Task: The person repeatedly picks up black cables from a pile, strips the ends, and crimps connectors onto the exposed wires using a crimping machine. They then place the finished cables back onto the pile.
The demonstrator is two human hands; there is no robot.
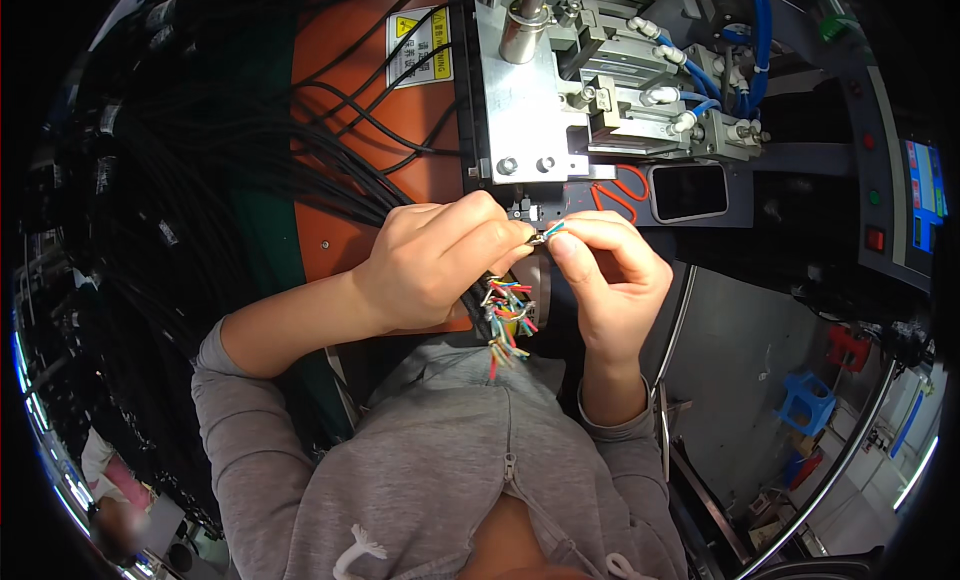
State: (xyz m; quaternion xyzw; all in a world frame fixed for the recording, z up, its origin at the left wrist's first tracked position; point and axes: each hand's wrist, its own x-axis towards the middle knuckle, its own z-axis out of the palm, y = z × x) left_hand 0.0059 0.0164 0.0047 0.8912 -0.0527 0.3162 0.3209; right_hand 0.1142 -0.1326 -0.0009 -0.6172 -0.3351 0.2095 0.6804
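In front of the machine, my left hand (435,255) is closed round the end of a black cable, its fingertips by the stripped tip. My right hand (615,280) pinches the thin coloured wires (555,230), blue among them, that come out of this cable end. Both hands' fingertips nearly meet there. Just beyond them is a small metal fixture (526,212) under the machine's plate. Below my left hand hangs a bundle of cable ends (508,320) with bared wires in red, yellow, green, white and blue. My left palm hides part of the cables.
A machine with a metal plate (520,110), cylinders and blue hoses (765,40) stands ahead. Red-handled scissors or pliers (625,190) lie beside a phone (690,193). Many black cables (340,145) cross the orange surface (335,215) at left. A control panel (877,195) stands at right.
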